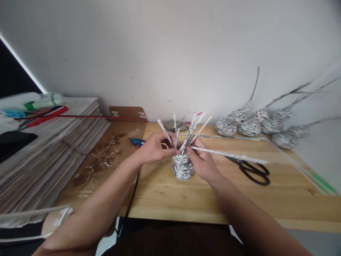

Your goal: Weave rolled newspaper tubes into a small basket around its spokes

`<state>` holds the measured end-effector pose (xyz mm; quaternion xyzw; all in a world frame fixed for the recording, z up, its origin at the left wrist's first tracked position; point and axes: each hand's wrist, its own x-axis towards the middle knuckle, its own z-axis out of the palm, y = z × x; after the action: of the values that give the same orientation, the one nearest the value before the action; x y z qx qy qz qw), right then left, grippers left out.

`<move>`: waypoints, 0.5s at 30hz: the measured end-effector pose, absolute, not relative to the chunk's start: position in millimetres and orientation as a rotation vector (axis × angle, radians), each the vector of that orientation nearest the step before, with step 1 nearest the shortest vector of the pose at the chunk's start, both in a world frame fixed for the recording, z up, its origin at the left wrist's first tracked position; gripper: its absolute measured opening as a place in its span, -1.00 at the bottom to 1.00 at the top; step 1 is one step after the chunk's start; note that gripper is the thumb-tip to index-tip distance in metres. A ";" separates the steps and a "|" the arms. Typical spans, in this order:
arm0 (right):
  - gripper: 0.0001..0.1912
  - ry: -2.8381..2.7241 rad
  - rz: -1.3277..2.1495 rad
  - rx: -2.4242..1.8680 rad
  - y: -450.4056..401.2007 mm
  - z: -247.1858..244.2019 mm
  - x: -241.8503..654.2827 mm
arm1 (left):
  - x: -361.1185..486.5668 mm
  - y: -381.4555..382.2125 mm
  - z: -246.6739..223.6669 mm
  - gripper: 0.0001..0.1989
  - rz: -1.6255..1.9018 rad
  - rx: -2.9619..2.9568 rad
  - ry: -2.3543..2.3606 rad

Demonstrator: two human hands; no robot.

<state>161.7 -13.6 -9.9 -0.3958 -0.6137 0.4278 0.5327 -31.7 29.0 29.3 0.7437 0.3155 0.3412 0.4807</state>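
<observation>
A small gourd-shaped vessel woven from rolled paper (183,168) stands upright on the wooden table, its loose paper stakes (192,128) pointing up and outward. My left hand (157,147) closes on its upper rim from the left, thumb against the weave. From the right, my right hand (201,160) pinches at the rim where a long white paper strand (229,153) leaves the weave and stretches right. Fingertips partly hide the rim. Beyond my right hand, black-handled scissors (254,172) lie with their blades under the strand.
Several finished woven gourds with long stems (250,126) line the wall at the back right. Tall stacks of folded paper (87,128) fill the left side. A blue glue gun (137,142) lies behind my left hand, near brown scraps. A dark cable (132,199) hangs over the front edge.
</observation>
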 end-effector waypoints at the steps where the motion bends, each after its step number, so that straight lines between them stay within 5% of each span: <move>1: -0.88 -1.443 1.018 -0.949 -14.0 -9.8 161.3 | -30.8 28.5 25.9 -0.77 0.849 1.721 0.748; 15: -0.87 -1.662 0.741 -0.985 -23.3 -8.0 161.3 | -16.6 13.6 9.0 -0.78 1.064 1.649 0.981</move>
<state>161.3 -23.3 -8.0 -0.4090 -0.6905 0.3080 0.5110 -16.6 13.6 9.0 0.6688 0.3977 0.4317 0.4562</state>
